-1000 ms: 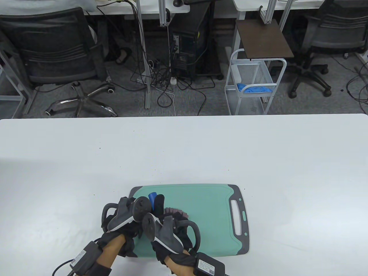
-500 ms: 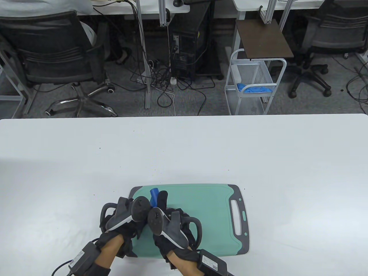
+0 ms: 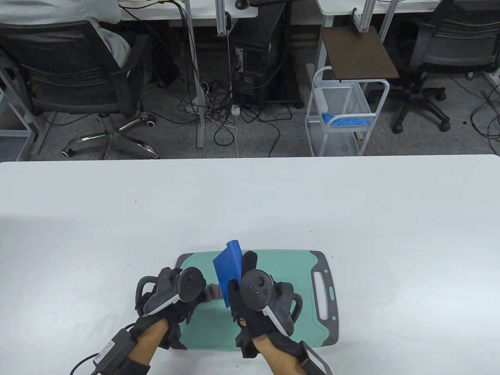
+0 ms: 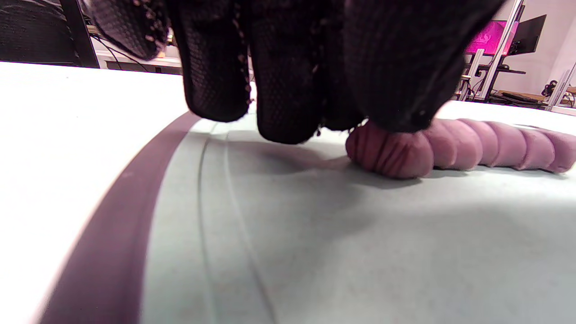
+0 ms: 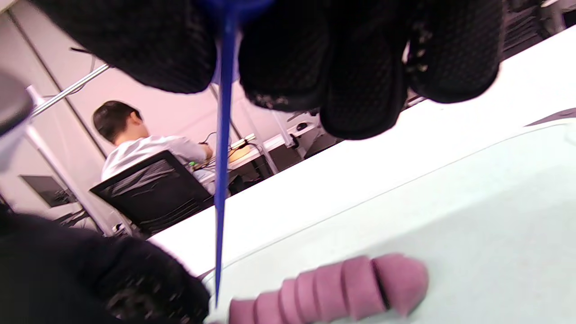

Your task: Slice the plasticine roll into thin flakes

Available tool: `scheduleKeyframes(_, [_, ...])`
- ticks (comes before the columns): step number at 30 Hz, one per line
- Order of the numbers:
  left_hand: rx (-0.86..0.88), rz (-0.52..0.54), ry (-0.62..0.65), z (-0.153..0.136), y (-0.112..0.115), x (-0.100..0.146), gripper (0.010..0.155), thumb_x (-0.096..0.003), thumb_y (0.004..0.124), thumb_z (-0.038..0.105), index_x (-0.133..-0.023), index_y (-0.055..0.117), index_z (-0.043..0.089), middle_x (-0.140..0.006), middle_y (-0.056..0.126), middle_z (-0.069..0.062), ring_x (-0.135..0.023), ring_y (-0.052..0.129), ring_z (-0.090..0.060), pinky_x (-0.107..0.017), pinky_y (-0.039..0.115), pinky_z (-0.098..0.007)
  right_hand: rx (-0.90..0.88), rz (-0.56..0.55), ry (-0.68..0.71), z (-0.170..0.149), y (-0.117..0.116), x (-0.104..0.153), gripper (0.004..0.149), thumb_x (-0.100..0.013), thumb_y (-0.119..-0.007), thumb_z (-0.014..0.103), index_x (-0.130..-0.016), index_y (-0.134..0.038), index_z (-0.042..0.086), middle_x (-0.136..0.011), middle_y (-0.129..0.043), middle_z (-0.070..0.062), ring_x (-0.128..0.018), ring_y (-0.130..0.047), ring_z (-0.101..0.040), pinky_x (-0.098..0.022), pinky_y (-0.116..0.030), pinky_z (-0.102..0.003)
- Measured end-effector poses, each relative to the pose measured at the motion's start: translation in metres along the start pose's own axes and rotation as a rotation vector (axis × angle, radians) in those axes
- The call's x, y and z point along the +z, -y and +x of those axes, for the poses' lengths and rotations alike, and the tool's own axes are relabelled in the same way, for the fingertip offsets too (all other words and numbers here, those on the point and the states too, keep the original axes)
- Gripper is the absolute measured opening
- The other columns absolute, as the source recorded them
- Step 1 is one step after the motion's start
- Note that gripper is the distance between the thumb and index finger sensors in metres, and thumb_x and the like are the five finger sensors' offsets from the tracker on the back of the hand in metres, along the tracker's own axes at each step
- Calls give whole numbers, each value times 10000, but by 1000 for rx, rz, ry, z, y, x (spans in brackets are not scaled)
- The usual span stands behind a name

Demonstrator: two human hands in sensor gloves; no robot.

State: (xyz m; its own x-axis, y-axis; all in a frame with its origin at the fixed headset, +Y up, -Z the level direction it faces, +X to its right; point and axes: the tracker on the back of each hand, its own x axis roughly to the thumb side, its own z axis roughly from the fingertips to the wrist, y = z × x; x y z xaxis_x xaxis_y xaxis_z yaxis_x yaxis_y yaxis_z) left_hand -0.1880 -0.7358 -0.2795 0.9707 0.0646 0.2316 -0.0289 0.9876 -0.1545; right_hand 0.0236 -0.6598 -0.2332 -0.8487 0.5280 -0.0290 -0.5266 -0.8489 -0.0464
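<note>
Now the right hand (image 3: 258, 308) pinches a blue scraper blade (image 3: 229, 273) between thumb and fingers, its edge hanging just above the pink plasticine roll (image 5: 333, 288). Under the left hand (image 3: 172, 297), fingertips (image 4: 400, 90) press on the roll's uncut end; the cut slices lie toward the blade, all on the green cutting board (image 3: 289, 273).

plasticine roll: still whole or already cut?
Partly cut. The roll shows several slices at its free end, still pressed together on the board; the blade hangs just above it.
</note>
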Motion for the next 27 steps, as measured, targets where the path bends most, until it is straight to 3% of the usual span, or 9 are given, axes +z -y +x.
scheduleKeyframes(9, [37, 14, -11, -7, -6, 1, 492, -318, 884, 519, -770, 928, 332, -800, 1026, 69, -874, 947, -327, -702, 687, -584, -76, -14, -201, -60, 15, -24, 708, -451, -815, 384, -1003, -529, 46, -704, -851, -120, -700, -839, -436, -563, -682, -649])
scheduleKeyframes(16, [68, 22, -33, -17, -7, 1, 498, -325, 874, 523, -780, 926, 326, -804, 1026, 62, -872, 945, -334, -698, 689, -585, -110, 54, -302, -100, -5, -39, 703, -449, -814, 378, -1005, -538, 49, -750, -826, -134, -734, -806, -453, -580, -658, -657])
scheduleKeyframes(27, [71, 13, -38, -17, -7, 1, 503, -329, 865, 531, -783, 927, 324, -805, 1027, 56, -868, 947, -335, -696, 690, -585, 39, 113, -439, -132, -25, -54, 687, -447, -801, 360, -1026, -579, 63, -888, -686, -193, -860, -619, -498, -664, -510, -685])
